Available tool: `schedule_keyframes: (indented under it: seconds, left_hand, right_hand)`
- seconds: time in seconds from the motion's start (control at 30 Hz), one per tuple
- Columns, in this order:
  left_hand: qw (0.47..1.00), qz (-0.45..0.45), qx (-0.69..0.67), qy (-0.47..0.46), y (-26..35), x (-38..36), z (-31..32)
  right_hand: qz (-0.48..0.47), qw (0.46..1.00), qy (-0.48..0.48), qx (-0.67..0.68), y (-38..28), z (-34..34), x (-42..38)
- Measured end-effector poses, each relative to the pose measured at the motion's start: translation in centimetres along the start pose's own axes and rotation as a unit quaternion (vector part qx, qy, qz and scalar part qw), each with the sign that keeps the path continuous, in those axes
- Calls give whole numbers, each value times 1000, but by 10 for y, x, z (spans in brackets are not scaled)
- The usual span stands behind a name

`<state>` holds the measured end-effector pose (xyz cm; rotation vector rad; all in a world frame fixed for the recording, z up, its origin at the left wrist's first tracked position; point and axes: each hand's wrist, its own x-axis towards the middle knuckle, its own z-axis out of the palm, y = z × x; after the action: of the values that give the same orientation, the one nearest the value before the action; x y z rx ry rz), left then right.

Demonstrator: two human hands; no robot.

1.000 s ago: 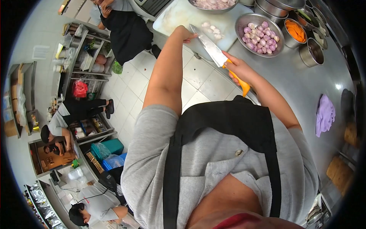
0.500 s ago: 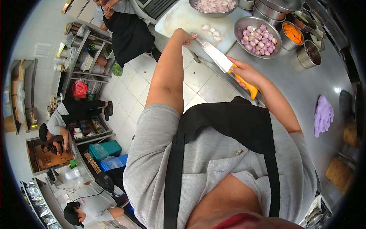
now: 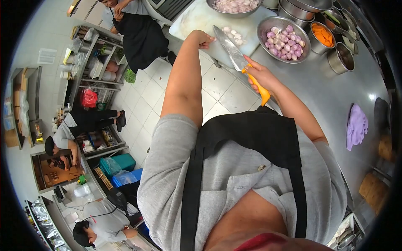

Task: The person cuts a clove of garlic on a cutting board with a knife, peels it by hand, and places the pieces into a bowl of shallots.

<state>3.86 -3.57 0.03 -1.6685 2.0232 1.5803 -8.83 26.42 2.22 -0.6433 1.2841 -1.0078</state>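
Observation:
My right hand (image 3: 260, 76) is closed round the yellow handle of a kitchen knife (image 3: 230, 48), whose broad blade points up and left over the edge of a white cutting board (image 3: 190, 23). Left of the blade, apart from it, my left hand (image 3: 204, 39) is closed with its fingertips drawn together; anything between them is too small to make out. Several peeled, pale shallots (image 3: 234, 35) lie on the board just beyond the knife tip. To the right stands a steel bowl of purple shallots (image 3: 284, 44). A second bowl at the board's far side holds sliced shallots (image 3: 235, 5).
On the steel counter (image 3: 331, 96) are a container of cut orange vegetable (image 3: 322, 35), a metal pot (image 3: 341, 58), stacked steel bowls (image 3: 295, 16) and a purple glove (image 3: 356, 125). Co-workers are at the left, one in a black apron (image 3: 140, 42) near the board.
The knife blade has come away from my left fingertips, swinging right and more upright. My right hand has shifted slightly left and up with it. My left hand stays nearly in place.

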Motion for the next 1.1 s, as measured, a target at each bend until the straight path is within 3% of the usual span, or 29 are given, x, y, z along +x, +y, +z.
schedule_keyframes:
  seconds: [0.07, 0.37, 1.1]
  left_hand:
    - [995, -48, 85, 38, 5, -4, 2]
    - [987, -72, 145, 20, 2, 20, 0]
    - [996, -12, 43, 82, 3, -9, 7]
  right_hand:
    - [5, 1000, -8, -1, 0, -1, 2]
    - [27, 1000, 2, -13, -3, 1, 5]
    - [20, 995, 2, -100, -12, 15, 22]
